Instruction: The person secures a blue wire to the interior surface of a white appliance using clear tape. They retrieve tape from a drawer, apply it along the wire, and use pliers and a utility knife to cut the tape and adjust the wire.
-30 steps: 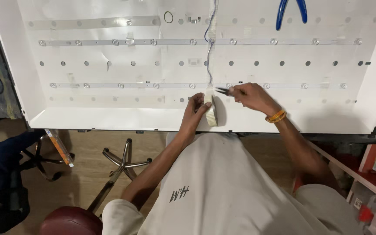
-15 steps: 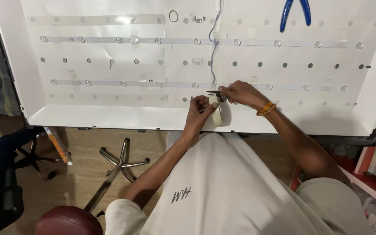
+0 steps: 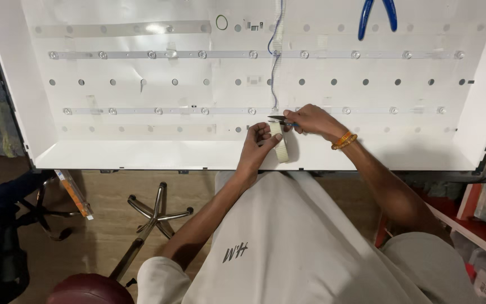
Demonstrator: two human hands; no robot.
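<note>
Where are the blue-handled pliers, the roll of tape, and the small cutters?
blue-handled pliers [image 3: 376, 16], head view, on the handles.
roll of tape [image 3: 281, 150], head view, on its ribbed outer band.
small cutters [image 3: 277, 119], head view, on the dark blades.

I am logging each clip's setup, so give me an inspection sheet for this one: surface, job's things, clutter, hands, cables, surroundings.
Surface: large white panel with rows of round holes and two light strips.
Job's things: roll of whitish tape; small dark-tipped cutting tool at the tape's end.
Clutter: blue-handled pliers at the top edge; small green ring.
Hands: left hand holds the tape; right hand holds the cutting tool, orange band on that wrist.
Cables: thin blue wire running down the panel's middle.
Surroundings: chair base on a wooden floor; red shelf at right.
</note>
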